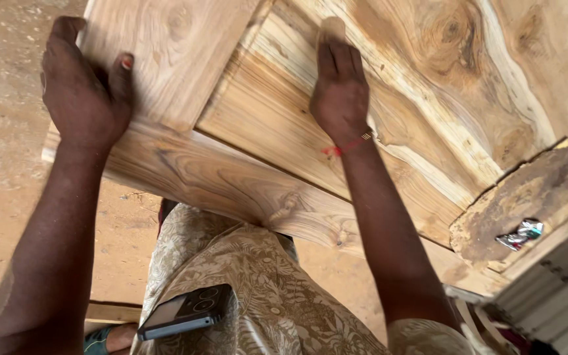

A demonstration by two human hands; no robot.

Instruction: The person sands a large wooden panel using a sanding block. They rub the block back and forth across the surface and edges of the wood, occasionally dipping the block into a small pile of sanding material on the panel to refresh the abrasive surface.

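Here: left hand (87,92) grip clamps corner of wooden door panel (428,98), fingers wrapped over edge. Right hand (340,92) flat, fingers pressing sandpaper pad (331,29) onto panel's recessed face.

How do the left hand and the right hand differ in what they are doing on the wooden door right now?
The left hand grips the outer edge of the wooden door, fingers curled around the frame; the right hand lies flat on the inset panel, pressing a small pale pad under its fingertips. The right wrist carries a red thread band; the left wrist shows none. Both touch the same door, palms down.
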